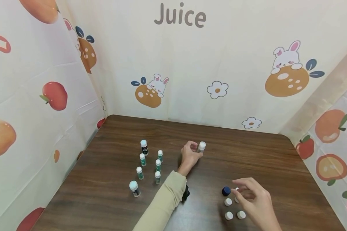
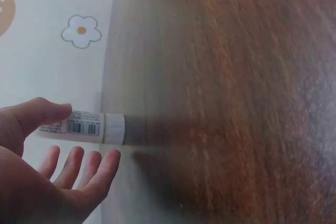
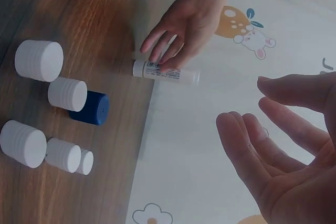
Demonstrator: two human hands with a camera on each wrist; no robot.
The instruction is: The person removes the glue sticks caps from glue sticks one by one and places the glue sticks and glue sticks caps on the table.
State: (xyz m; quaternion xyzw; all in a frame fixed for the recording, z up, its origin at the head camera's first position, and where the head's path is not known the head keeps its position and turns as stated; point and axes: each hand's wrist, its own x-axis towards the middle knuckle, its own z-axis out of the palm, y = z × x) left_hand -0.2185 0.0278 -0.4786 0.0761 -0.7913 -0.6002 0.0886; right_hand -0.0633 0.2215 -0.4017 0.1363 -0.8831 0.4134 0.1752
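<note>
A small labelled bottle with white ends stands on the wooden table, just beyond my left hand. In the left wrist view my thumb overlaps its label, while the other fingers lie apart from it on the opposite side. Lower right, my right hand hovers with fingers loosely bent and nothing between them. Beneath and beside it are a dark blue cap and several white caps; in the head view the right fingers partly cover one white cap.
Several small bottles with white tops and green or dark labels stand in two rough columns at left on the brown table. A black item sits by the left sleeve. Printed cloth rises behind and beside the table.
</note>
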